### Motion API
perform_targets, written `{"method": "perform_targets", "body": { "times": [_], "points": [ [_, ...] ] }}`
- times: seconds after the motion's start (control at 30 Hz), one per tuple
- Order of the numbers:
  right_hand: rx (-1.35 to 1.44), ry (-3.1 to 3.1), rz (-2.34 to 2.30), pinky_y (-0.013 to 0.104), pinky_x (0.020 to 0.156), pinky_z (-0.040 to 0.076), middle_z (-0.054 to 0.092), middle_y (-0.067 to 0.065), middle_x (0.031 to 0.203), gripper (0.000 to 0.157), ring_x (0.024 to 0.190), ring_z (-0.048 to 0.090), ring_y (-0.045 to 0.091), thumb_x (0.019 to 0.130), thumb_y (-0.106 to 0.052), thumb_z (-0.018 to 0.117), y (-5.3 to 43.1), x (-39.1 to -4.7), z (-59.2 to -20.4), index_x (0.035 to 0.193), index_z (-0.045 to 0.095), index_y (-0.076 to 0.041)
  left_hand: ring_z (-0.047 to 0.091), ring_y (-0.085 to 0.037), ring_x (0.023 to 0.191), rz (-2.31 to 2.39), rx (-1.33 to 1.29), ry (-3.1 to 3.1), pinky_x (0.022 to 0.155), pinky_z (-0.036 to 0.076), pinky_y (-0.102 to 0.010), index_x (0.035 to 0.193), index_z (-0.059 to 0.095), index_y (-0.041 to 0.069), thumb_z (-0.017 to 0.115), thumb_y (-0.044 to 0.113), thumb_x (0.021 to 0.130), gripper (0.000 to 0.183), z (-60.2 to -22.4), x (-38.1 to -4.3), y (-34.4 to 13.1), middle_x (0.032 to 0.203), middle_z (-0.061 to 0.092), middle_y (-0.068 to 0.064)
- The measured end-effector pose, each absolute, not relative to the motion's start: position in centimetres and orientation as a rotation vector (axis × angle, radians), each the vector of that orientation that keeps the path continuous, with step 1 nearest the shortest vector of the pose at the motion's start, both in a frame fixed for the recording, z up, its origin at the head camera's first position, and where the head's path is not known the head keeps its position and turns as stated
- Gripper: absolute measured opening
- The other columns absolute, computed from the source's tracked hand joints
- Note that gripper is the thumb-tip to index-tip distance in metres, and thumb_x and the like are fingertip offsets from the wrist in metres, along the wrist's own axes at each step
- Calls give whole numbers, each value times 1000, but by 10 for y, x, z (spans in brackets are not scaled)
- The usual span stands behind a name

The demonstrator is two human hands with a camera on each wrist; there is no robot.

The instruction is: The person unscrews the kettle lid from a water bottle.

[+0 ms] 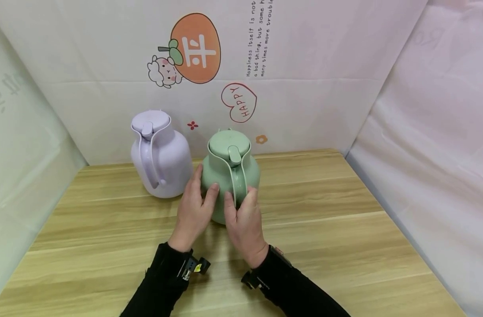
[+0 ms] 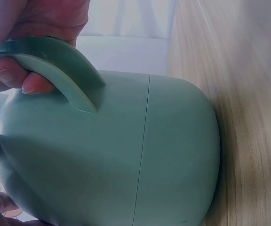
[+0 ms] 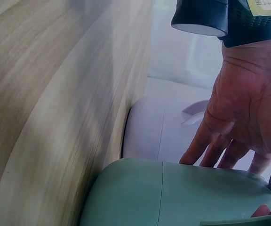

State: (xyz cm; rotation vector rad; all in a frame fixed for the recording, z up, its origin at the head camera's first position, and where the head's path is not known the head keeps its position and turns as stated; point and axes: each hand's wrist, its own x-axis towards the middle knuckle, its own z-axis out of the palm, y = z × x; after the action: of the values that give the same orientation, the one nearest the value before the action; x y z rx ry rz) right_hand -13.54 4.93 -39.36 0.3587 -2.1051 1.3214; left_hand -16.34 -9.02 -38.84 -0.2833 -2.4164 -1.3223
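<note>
A green thermos jug (image 1: 219, 174) stands upright on the table, its handle (image 1: 239, 180) facing the person. My right hand (image 1: 245, 226) grips that handle; in the left wrist view its fingertips (image 2: 36, 84) show curled through beneath it. My left hand (image 1: 194, 211) lies along the jug's left side, the thumb near the front. Seen from the right wrist, the left hand's fingers (image 3: 208, 148) are spread and fairly straight against the green wall. Just left of the left hand stands a lilac thermos jug (image 1: 177, 154) of the same shape, with its lid on.
The wood-grain table (image 1: 324, 237) reaches back to a white printed cloth (image 1: 316, 97) hanging right behind the jugs. More white cloth (image 1: 435, 145) hangs along the right side, and another sheet (image 1: 23, 154) along the left.
</note>
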Motion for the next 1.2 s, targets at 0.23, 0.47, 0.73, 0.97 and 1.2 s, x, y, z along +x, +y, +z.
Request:
{"method": "perform_targets", "body": {
  "times": [0.23, 0.47, 0.73, 0.97, 1.2],
  "points": [
    [367, -2107, 1322, 45, 77, 58, 63, 23, 110, 34, 97, 68, 30, 108, -20, 56, 48, -132, -393, 127, 44, 5, 35, -38, 152, -1317, -277, -2416, 120, 33, -59, 165, 21, 2, 49, 43, 110, 74, -386, -159, -91, 166, 32, -22],
    [361, -2105, 1314, 44, 76, 57, 65, 23, 106, 31, 95, 69, 29, 108, -18, 56, 46, -130, -393, 125, 44, 4, 37, -39, 151, -1302, -291, -2402, 119, 35, -59, 164, 22, 1, 50, 41, 110, 73, -388, -158, -93, 165, 34, -24],
    [351, -2107, 1301, 44, 76, 57, 64, 22, 106, 33, 94, 68, 29, 107, -19, 57, 46, -127, -393, 126, 44, 5, 39, -39, 150, -1296, -297, -2386, 118, 36, -58, 163, 24, 0, 51, 40, 110, 72, -388, -157, -93, 164, 35, -24],
    [351, -2118, 1312, 42, 74, 57, 64, 21, 105, 34, 93, 68, 28, 107, -20, 58, 46, -124, -393, 126, 43, 4, 38, -38, 151, -1288, -300, -2386, 119, 35, -58, 163, 24, 0, 50, 40, 110, 72, -388, -156, -93, 165, 35, -24],
    [357, -2106, 1303, 42, 74, 57, 64, 21, 105, 34, 92, 69, 29, 106, -18, 59, 45, -122, -393, 126, 44, 5, 35, -36, 153, -1304, -300, -2403, 121, 33, -57, 164, 23, 2, 49, 41, 110, 71, -387, -152, -94, 167, 31, -22]
  ]
}}
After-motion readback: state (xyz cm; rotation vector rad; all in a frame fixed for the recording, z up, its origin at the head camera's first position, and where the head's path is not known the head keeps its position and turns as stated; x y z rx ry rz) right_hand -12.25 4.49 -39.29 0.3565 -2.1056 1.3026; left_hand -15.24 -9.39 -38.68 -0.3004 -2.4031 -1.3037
